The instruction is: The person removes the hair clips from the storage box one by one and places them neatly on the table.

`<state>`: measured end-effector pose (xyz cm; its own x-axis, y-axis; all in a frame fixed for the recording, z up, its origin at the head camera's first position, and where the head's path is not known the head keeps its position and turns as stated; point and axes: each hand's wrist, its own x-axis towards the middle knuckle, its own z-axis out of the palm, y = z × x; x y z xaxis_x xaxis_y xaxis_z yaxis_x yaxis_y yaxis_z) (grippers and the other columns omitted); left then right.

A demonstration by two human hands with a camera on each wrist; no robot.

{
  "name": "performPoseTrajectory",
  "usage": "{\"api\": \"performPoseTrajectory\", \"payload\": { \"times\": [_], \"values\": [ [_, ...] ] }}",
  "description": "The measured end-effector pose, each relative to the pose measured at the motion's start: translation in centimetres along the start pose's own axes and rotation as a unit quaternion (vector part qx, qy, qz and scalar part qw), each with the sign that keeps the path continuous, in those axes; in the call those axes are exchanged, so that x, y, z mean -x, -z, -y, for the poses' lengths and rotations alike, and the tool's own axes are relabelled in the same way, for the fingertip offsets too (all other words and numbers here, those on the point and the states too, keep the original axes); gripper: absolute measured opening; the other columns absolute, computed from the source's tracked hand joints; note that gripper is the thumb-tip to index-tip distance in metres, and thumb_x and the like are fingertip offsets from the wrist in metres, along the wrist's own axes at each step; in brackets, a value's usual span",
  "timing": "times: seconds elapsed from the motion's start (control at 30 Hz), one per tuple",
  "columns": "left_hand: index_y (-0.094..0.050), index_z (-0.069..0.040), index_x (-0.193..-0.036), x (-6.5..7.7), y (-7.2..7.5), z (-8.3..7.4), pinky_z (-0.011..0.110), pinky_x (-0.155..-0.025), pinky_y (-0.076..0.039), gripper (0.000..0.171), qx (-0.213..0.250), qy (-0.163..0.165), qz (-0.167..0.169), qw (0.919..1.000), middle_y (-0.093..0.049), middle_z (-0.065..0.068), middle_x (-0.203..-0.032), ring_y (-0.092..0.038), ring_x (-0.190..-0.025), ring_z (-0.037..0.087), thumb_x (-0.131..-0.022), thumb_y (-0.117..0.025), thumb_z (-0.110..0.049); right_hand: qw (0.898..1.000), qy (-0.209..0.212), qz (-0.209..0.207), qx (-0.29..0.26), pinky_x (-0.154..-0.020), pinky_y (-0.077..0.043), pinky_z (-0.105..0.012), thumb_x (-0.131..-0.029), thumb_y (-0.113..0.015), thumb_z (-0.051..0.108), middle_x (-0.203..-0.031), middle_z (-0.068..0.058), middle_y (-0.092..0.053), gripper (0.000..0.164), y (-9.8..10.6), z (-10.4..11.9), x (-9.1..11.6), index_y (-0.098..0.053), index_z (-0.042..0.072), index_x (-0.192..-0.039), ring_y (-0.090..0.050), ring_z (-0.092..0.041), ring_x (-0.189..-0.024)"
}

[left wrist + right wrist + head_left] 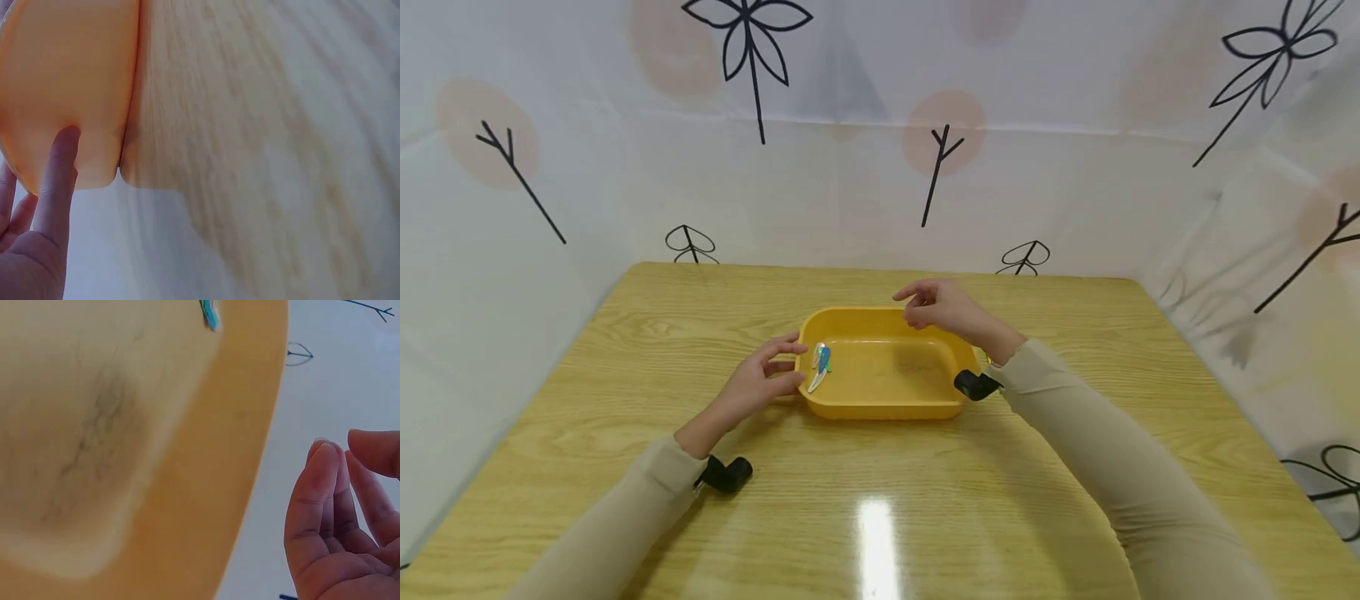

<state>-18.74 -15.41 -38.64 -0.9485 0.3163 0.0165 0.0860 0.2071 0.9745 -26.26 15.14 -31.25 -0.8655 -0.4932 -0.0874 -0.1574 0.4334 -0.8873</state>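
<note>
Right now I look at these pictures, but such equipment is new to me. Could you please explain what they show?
No robot here: these are a person's bare left hand and right hand. The wide picture comes from a camera on the head; the close ones, from small black wrist cameras. On the wooden table stands a yellow tray; small blue and whitish pieces, perhaps hair clips, lie inside its left end. The left hand touches that end. The right hand is near the far rim, fingers bent, holding nothing visible.
</note>
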Motion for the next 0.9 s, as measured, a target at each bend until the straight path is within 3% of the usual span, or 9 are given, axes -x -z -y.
{"api": "performPoseTrajectory", "payload": {
  "times": [0.2, 0.4, 0.6, 0.9],
  "values": [
    [-0.051, 0.003, -0.126, -0.1, 0.0, 0.0, 0.034, -0.079, -0.054, 0.043, 0.003, 0.006, 0.002, 1.0000, -0.025, 0.005, -0.150, -0.045, -0.119, 0.037, -0.088, -0.065, -0.008, 1.000, 0.004, 0.013, -0.016, -0.089, -0.047, -0.049, -0.090, -0.057, 0.002, -0.106, -0.030, -0.055, 0.033, -1.3, -0.1, -1.5, -0.055, -0.001, -0.123, -0.055, -0.044, -0.097],
    [-0.050, 0.003, -0.127, -0.1, 0.0, 0.0, 0.034, -0.078, -0.054, 0.043, 0.002, 0.003, 0.001, 1.0000, -0.026, 0.005, -0.150, -0.045, -0.119, 0.037, -0.088, -0.065, -0.008, 1.000, 0.011, 0.021, -0.012, -0.085, -0.051, -0.043, -0.089, -0.057, 0.000, -0.095, -0.019, -0.059, 0.036, -2.5, -0.5, -2.9, -0.053, -0.006, -0.124, -0.057, -0.043, -0.096],
    [-0.050, 0.002, -0.127, -0.2, 0.1, 0.3, 0.034, -0.078, -0.054, 0.043, 0.000, 0.005, -0.001, 1.0000, -0.027, 0.003, -0.149, -0.046, -0.118, 0.036, -0.088, -0.065, -0.008, 0.999, 0.015, 0.033, -0.014, -0.085, -0.051, -0.045, -0.088, -0.058, -0.002, -0.089, -0.015, -0.060, 0.036, -4.0, -0.6, -3.7, -0.053, -0.007, -0.124, -0.058, -0.043, -0.093],
    [-0.051, 0.002, -0.127, -0.4, 0.1, 0.4, 0.034, -0.079, -0.054, 0.043, 0.000, 0.008, 0.002, 1.0000, -0.026, 0.003, -0.150, -0.045, -0.119, 0.036, -0.088, -0.065, -0.009, 0.998, 0.001, 0.064, 0.007, -0.081, -0.053, -0.036, -0.085, -0.061, -0.004, -0.095, -0.018, -0.065, 0.037, -5.6, -1.1, -5.2, -0.055, -0.006, -0.122, -0.062, -0.026, -0.083]
  ]
}}
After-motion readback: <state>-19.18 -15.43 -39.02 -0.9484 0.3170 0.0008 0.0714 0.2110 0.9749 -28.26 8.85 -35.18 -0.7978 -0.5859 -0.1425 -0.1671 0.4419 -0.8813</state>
